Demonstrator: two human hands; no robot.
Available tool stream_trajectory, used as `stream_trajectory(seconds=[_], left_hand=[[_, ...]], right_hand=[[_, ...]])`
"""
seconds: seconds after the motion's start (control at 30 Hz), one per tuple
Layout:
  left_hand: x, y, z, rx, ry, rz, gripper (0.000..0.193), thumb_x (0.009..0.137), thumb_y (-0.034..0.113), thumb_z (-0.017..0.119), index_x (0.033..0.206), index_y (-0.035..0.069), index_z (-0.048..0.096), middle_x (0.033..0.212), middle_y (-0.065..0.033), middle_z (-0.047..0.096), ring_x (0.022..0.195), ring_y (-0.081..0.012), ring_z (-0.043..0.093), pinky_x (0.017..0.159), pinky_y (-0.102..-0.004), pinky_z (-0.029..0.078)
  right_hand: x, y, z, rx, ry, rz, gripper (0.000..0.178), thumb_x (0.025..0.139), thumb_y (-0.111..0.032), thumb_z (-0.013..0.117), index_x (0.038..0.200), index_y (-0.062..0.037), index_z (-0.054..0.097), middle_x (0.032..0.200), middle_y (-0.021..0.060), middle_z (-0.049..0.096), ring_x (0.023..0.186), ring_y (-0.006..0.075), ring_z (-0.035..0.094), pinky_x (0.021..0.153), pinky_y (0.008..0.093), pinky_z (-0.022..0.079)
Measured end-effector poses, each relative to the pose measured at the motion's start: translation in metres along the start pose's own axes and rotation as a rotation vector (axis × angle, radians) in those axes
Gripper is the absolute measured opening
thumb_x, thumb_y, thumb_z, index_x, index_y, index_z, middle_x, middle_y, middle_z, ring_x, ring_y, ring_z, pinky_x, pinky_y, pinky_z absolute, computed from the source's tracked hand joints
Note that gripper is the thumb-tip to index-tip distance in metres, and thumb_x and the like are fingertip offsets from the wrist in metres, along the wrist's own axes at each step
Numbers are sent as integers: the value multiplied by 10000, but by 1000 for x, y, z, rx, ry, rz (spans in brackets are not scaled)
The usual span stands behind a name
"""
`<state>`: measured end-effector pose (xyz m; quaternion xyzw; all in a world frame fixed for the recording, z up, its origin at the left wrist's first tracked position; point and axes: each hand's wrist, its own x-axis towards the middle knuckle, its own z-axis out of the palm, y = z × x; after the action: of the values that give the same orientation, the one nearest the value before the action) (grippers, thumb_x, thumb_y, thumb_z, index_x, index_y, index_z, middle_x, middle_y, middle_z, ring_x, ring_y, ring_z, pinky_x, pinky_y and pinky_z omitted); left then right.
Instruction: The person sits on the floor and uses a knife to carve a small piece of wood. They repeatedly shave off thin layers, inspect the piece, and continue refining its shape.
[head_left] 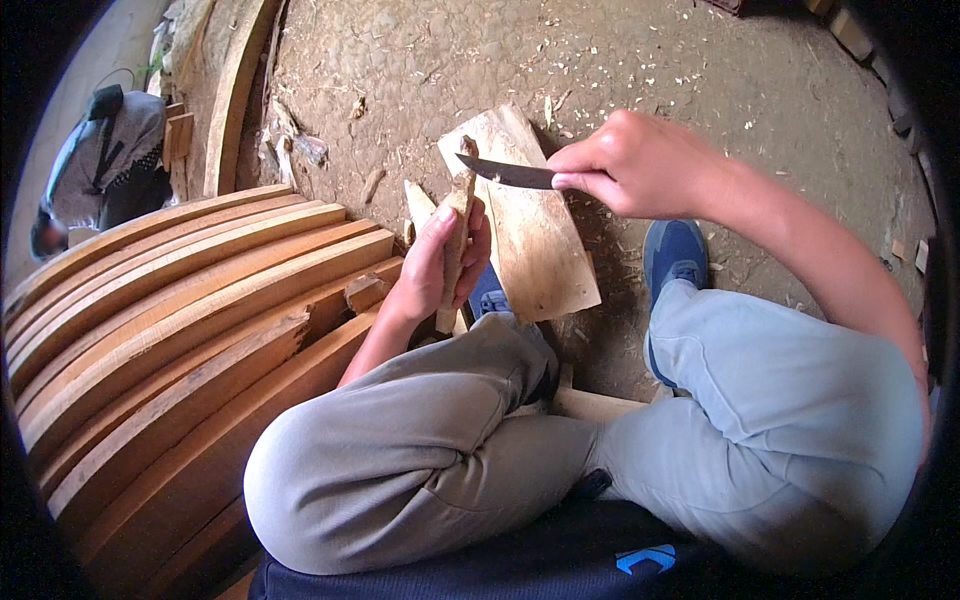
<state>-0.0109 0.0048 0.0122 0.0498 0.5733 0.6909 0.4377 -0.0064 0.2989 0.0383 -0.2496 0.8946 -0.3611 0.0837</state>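
Observation:
My left hand (440, 255) is closed round a rough wooden stick (459, 222), held nearly upright above my left shoe. In my right hand (628, 168) is a knife (508, 173) with a dark blade pointing left. The blade's tip lies at the stick's upper end, touching or just in front of it. My right fingers pinch the knife at its near end, so its handle is mostly hidden. Below both hands a pale, flat wooden board (540, 245) lies tilted between my feet.
Stacked long planks (200, 280) fill the left side, close to my left arm. Wood shavings (640, 75) are scattered over the dirt floor (400, 90). Another person (110, 160) is bent over at the far left. My shoe (675, 258) stands right of the board.

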Motion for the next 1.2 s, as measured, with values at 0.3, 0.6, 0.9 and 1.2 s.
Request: stream_trajectory(seconds=[0.3,0.6,0.9,1.2], left_hand=[[2,4,7,95,80,41,431,1043,521,367,1041,93,416,704,-21,412,430,-96,389,336,-232,308],[-1,9,5,322,188,-130,352,1080,404,401,1011,61,439,740,-13,455,563,-76,412,440,-228,340],[-11,10,8,459,74,-125,375,1080,391,418,1074,17,432,783,-7,477,690,-98,390,598,-281,364],[-13,13,10,326,16,-302,400,1074,429,429,1041,33,477,768,-8,470,712,-68,440,631,-236,395]], right_hand=[[0,-17,-1,-123,-47,165,162,944,-242,599,929,-125,710,765,199,673,800,401,696,695,509,560],[-2,-23,-7,-384,-118,82,94,914,-174,642,896,-89,676,705,143,659,716,343,693,620,472,539],[17,-13,-55,-113,-445,96,126,917,-200,656,948,-109,738,717,107,663,667,320,643,579,440,487],[11,-3,-53,60,-524,61,178,922,-188,655,1016,-67,744,765,147,688,662,293,642,600,425,478]])
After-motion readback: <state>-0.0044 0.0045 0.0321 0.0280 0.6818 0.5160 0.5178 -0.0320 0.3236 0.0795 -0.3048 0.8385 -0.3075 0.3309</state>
